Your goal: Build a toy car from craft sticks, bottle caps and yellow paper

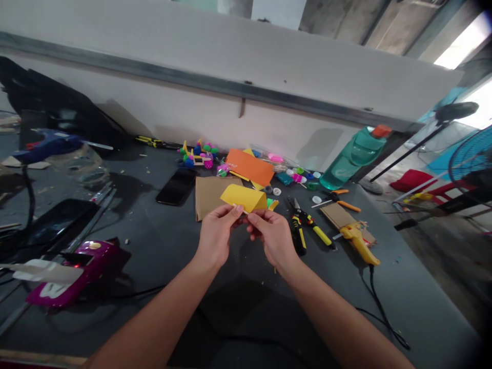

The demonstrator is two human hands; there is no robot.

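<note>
A piece of yellow paper (243, 196) is bent into a curve, and a thin pale stick (239, 207) lies along its near edge. My left hand (218, 231) is closed in a pinch on the left part of that edge, thumb on top. On the right, my right hand (273, 234) pinches the same edge between thumb and fingers. Both hands are above the table, just in front of a brown cardboard piece (205, 197). Most fingertips are hidden under the paper and thumbs.
Right of my hands lie yellow-black pliers (315, 229), a yellow glue gun (359, 243) with its cord and a green bottle (351, 159). Orange paper (251, 166) and small colourful parts are behind. A phone (177, 186) and a magenta power strip (77, 271) lie left.
</note>
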